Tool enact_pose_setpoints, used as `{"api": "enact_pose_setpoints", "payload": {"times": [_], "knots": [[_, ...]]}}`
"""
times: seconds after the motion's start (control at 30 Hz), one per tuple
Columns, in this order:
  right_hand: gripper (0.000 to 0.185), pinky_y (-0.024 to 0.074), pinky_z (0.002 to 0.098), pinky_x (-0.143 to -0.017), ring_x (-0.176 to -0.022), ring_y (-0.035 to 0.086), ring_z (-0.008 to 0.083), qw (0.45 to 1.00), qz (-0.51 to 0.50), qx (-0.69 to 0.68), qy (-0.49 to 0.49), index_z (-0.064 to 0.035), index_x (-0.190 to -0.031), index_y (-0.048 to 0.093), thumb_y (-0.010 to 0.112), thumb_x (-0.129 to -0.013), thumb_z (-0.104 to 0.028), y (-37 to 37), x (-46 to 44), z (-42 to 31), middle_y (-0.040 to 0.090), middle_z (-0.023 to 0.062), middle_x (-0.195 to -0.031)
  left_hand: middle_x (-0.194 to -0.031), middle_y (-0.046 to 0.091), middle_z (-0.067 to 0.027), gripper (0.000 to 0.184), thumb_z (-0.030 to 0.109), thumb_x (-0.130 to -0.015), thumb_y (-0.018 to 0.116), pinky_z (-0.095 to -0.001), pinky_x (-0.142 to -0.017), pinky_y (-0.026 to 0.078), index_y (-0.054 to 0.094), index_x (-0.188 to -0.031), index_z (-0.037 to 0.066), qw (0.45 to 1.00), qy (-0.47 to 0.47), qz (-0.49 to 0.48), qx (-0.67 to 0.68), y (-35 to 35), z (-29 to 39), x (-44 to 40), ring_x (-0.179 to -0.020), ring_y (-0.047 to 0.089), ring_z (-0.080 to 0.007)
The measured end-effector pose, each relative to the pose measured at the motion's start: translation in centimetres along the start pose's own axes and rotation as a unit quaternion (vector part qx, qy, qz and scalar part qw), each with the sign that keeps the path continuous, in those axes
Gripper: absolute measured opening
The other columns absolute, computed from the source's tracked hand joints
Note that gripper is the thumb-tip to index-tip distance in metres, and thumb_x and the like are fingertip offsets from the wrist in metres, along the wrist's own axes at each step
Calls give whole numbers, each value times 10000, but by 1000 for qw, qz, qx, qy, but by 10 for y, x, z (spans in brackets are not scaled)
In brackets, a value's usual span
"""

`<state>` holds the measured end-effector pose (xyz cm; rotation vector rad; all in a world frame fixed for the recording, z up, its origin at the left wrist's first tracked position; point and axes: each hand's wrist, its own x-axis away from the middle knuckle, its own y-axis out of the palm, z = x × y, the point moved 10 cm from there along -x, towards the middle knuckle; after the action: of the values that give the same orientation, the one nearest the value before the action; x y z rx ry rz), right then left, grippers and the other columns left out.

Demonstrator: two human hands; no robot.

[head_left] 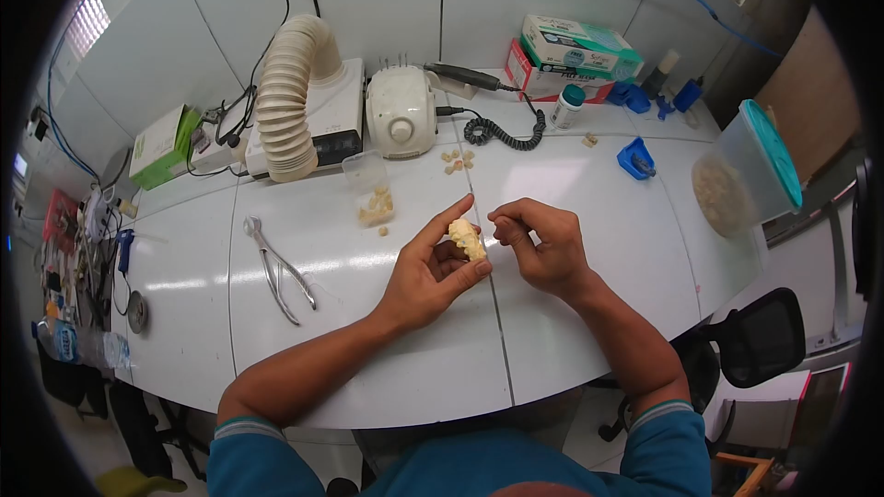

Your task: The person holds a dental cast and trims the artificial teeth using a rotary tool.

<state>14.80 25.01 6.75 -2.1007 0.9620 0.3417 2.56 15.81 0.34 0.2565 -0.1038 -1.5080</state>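
My left hand (419, 283) is closed around a pale yellow dental cast (466, 238) with bumpy, tooth-like shapes, held above the white table (414, 359). Its thumb lies at the near end of the cast. Just to the right is my right hand (552, 247), with thumb and forefinger pinched together. The fingertips are close to the cast but appear apart from it; whatever they may hold is too small to make out. A clear plastic box (362, 170) with yellowish pieces stands beyond my left hand. Metal dental forceps (264, 253) lie to the left, handles apart.
Behind are a ribbed hose (284, 106), a white handpiece control unit (401, 112) and a coiled cord (505, 134). Small yellowish pieces (458, 161) lie before them. At right stand a blue tray (635, 158), a white bottle (568, 109) and a teal-lidded tub (727, 189).
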Motion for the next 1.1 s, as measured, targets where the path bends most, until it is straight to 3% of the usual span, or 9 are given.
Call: {"api": "enact_pose_setpoints", "payload": {"times": [0.17,0.23,0.3,0.37,0.53,0.73,0.87,0.97,1.1], "knots": [[267,623,386,-752,-859,783,268,995,66,70,-33,-11,-1228,736,677,-974,46,-9,-17,0,765,126,-926,-1387,564,-95,887,148,-1051,800,-325,-1079,556,276,-1764,83,1000,11,-10,-15,2,-1,-2,-1186,619,-155],[264,616,423,-838,-873,781,316,991,35,126,-25,-25,-1237,729,680,-978,0,-10,-51,6,767,144,-951,-1381,564,-91,885,151,-1054,798,-323,-1073,561,274,-1763,77,1000,15,-12,-19,3,0,-2,-1177,622,-152],[257,606,436,-894,-884,773,330,995,32,94,-15,-40,-1236,731,686,-983,-26,-4,-98,22,776,134,-979,-1369,565,-90,880,151,-1058,791,-313,-1058,568,269,-1763,74,999,14,-15,-30,3,0,-2,-1156,627,-139],[256,579,460,-964,-996,755,342,988,27,150,-11,-57,-1238,729,723,-983,-78,5,-149,59,776,126,-1071,-1359,569,-91,878,151,-1060,789,-308,-1052,571,269,-1763,73,999,22,-14,-32,3,0,-3,-1153,628,-132],[358,565,486,-995,-1228,679,358,936,13,343,74,-93,-1290,765,818,-952,-202,33,-225,117,749,129,-1195,-1316,595,-88,877,171,-1047,805,-295,-996,591,296,-1751,54,997,46,-2,-63,1,3,-3,-1064,665,-119],[366,527,515,-1077,-1293,640,352,887,-44,431,159,-126,-1263,798,854,-925,-256,56,-234,147,722,136,-1303,-1322,609,-116,888,235,-1022,832,-293,-950,602,339,-1739,55,993,69,-1,-99,1,13,-1,-1042,679,-125],[377,555,536,-1000,-1218,673,376,908,15,397,132,-111,-1300,744,824,-945,-212,46,-234,160,686,173,-1268,-1336,602,-132,885,242,-1021,830,-295,-936,608,345,-1739,61,990,77,-3,-122,1,13,0,-1050,691,-133],[353,573,542,-935,-1123,702,408,925,138,342,94,-97,-1304,699,786,-968,-161,13,-223,126,657,191,-1222,-1342,590,-133,897,221,-1018,830,-303,-941,612,327,-1743,56,991,71,-2,-110,1,11,0,-1057,696,-142],[345,577,513,-895,-1051,719,435,948,188,255,-11,-69,-1312,661,746,-977,-68,-29,-185,49,660,205,-1165,-1341,577,-145,936,181,-1003,841,-327,-968,618,291,-1747,40,993,69,5,-93,0,3,0,-1059,701,-167]]}}
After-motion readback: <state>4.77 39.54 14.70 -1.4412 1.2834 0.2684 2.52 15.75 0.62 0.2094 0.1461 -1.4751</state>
